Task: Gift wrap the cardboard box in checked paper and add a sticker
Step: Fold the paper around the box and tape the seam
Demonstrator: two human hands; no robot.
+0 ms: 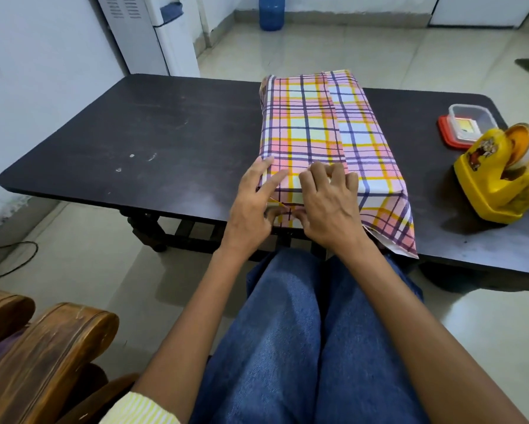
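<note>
Cardboard box [306,123], fully covered in checked paper [393,223], lies on the dark counter [153,130] right of centre. Its long axis runs from 6 to 12 o'clock, and its near end reaches the counter's 6 o'clock edge. A seam in the paper runs lengthwise along the top. At the near end's 3 o'clock corner a loose triangular flap of paper sticks out flat on the counter.

Both hands work at the near end. The left hand [252,203] lays its straight index and middle fingers [267,174] on the top at the 9 o'clock corner, with its thumb against the end face. The right hand [330,206] bends its fingers over the near top edge and sets its thumb on the end face, clamping the folded paper there.

At 3 o'clock from the box stands a yellow tape dispenser [499,179]. Just beyond it, at 2 o'clock, sits a clear plastic tub [471,122] on a red lid. A blue water bottle [271,12] stands on the floor at 12 o'clock.
</note>
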